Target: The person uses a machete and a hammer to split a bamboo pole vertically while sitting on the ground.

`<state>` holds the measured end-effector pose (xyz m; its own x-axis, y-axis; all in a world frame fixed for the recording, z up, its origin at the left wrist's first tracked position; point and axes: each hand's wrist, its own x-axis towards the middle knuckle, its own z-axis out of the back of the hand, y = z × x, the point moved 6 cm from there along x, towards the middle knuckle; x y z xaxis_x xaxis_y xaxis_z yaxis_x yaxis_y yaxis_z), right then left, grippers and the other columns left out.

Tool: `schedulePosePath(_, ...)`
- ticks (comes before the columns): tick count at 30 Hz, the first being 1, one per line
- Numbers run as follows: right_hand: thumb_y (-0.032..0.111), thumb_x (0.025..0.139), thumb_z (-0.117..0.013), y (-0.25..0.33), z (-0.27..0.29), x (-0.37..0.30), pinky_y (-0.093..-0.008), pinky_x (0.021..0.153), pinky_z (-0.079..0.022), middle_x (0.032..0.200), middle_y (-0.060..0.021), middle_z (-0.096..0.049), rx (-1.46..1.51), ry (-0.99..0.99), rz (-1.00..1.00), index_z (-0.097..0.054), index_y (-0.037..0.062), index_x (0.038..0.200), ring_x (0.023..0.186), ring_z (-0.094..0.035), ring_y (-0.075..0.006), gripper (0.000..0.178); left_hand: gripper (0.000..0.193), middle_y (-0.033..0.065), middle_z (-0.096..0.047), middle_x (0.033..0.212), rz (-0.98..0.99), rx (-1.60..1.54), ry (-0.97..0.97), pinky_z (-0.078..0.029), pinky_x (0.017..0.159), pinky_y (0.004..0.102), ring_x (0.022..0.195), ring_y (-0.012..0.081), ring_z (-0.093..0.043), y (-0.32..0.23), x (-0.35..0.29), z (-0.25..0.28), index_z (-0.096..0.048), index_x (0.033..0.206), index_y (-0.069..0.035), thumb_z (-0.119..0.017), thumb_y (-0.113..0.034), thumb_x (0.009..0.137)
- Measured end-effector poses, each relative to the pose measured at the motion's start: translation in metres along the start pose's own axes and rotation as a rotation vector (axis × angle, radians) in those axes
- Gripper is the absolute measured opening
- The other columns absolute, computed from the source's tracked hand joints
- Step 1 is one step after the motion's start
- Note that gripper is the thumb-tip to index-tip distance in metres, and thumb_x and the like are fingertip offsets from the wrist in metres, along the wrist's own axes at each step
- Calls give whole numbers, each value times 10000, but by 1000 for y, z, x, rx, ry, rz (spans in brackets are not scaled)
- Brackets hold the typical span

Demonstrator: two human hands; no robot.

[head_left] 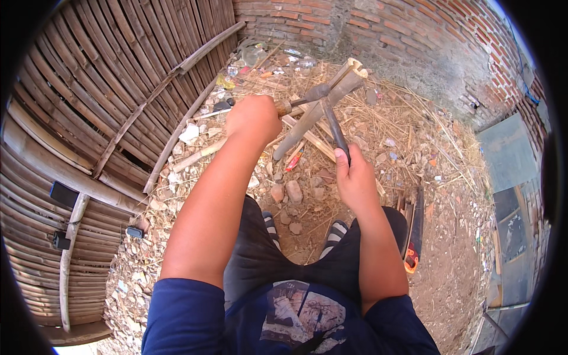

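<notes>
My left hand (254, 118) is closed round the wooden handle (284, 107) of a metal tool, perhaps a chisel or knife. Its metal part points right, and the hammer head covers its far end, so the exact kind does not show. In my right hand (357, 180) is the dark shaft of a hammer (335, 127), its head up against or just over that tool. Below them a split bamboo pole (307, 121) slants up and away to the right, its cut end farthest from me. Whether the tool touches the bamboo cannot be told.
Bamboo slats (118, 77) form a wall on the left; a brick wall (396, 35) stands ahead. Straw, stones and litter (260, 56) cover the ground. A saw with an orange handle (412, 257) lies by my right knee. Grey sheets (509, 154) lean at the right.
</notes>
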<state>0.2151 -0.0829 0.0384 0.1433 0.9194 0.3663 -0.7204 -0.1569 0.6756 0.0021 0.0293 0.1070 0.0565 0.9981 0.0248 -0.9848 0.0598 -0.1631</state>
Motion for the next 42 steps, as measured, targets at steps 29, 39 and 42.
schedulePosePath(29, 344, 1113, -500, 12, 17, 14, -480, 612, -474, 657, -187, -594, 66, 30, -24, -569, 1, 1055, 601, -622, -370, 355, 375, 162, -755, 1168, -111, -27, 36, -596, 946, 433, 1104, 333, -728, 3, 8, -1, -778, 1141, -84, -808, -347, 875)
schedulePosePath(39, 361, 1098, -518, -1, -17, 17, -560, 606, -477, 722, -268, -634, -86, 31, 11, -499, 25, 1006, 688, -640, -499, 350, 270, 167, -759, 1171, -75, -41, 59, -612, 911, 433, 1097, 331, -739, -12, 13, -12, -781, 1143, -77, -699, -148, 896)
schedulePosePath(42, 396, 1095, -518, -17, -33, 22, -552, 630, -481, 731, -256, -645, -51, 140, -81, -531, 23, 1000, 698, -644, -493, 386, 293, 165, -760, 1171, -81, -41, 28, -609, 915, 434, 1096, 334, -738, -18, 17, -24, -770, 1168, -81, -674, -117, 894)
